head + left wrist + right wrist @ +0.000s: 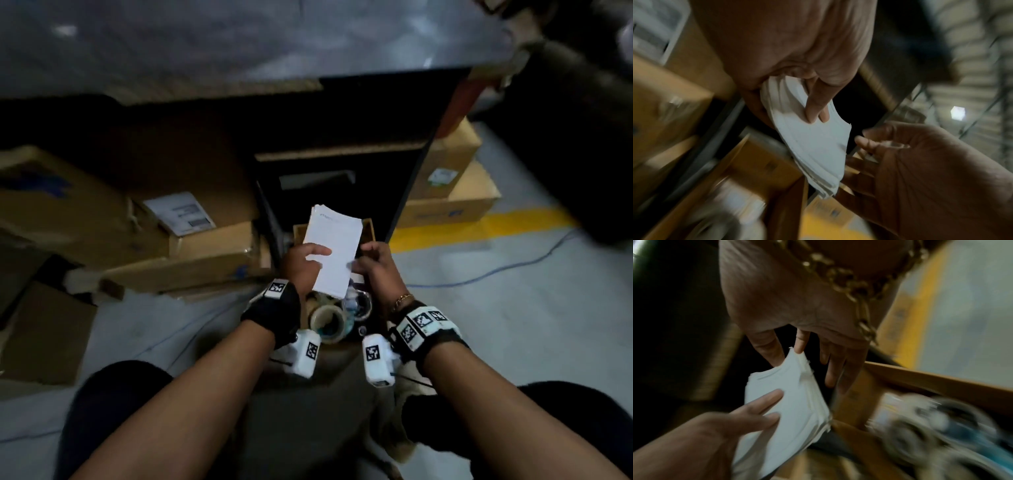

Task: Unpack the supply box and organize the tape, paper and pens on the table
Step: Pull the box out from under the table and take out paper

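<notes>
Above the supply box (369, 229) of tape rolls (328, 320), paper stack (335, 253) pinched by left hand (301, 265) fingers; right hand (375, 263) fingers spread.

Hands: I count two, left hand (301, 265) and right hand (376, 263).
Paper stack (334, 253): one.
Tape rolls (329, 322): at least two, near end of the supply box (368, 228); I cannot tell exactly.
Supply box: one.
Other cartons: several, left (85, 212) and far right (452, 192).
</notes>
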